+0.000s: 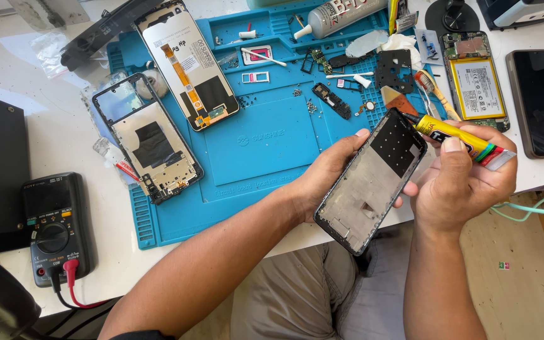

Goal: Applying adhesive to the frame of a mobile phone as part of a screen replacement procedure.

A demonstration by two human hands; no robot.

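Phone frame point(369, 186), dark rim, bare grey metal inside with a black patch near its upper end; held tilted above the table edge and the person's lap. Left hand point(322, 179) wraps it from beneath, thumb along the near long side, fingertips showing past the far side. Grip firm.

Right hand point(458, 182) closed around a yellow glue tube point(458, 136), thumb pressed on top. The tube's black nozzle touches the frame's upper corner, just beyond the left thumb tip.

Beyond the left hand: blue work mat point(259, 148) on a white table point(51, 135). On the mat, up and away from the left hand, a phone screen panel point(187, 63) lying back-up with an orange flex strip, and beside it a second stripped frame point(149, 141). Small screws and brackets scattered across the mat's far trays.

Beyond the right hand: an opened phone with its battery point(476, 82) exposed, and a dark intact phone point(543, 104) just past that, near the table edge.

Far out past the left forearm, near the table's front edge: black multimeter point(55, 223), red and black leads plugged in.
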